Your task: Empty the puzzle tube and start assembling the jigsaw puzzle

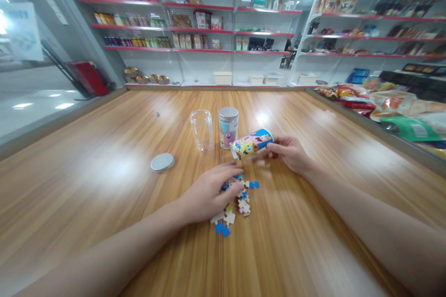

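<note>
My right hand (291, 153) grips a rolled, colourful cartoon label sheet (251, 143), held tilted just above the wooden table (104, 171). My left hand (209, 192) lies palm down over a small pile of jigsaw pieces (240, 202), fingers curled on them; whether any piece is gripped is hidden. Behind the pile stand an empty clear jar (201, 130) without a lid and a second jar (228, 127) with a silver lid and a cartoon label inside. A loose silver lid (162, 162) lies flat to the left of my left hand.
Shop shelves (202, 32) with red edges and packaged goods line the far wall. Snack bags (393, 102) are heaped along the table's right side. A small dark speck (157, 113) lies on the wood at the far left. A red crate (88, 78) stands beyond the left corner.
</note>
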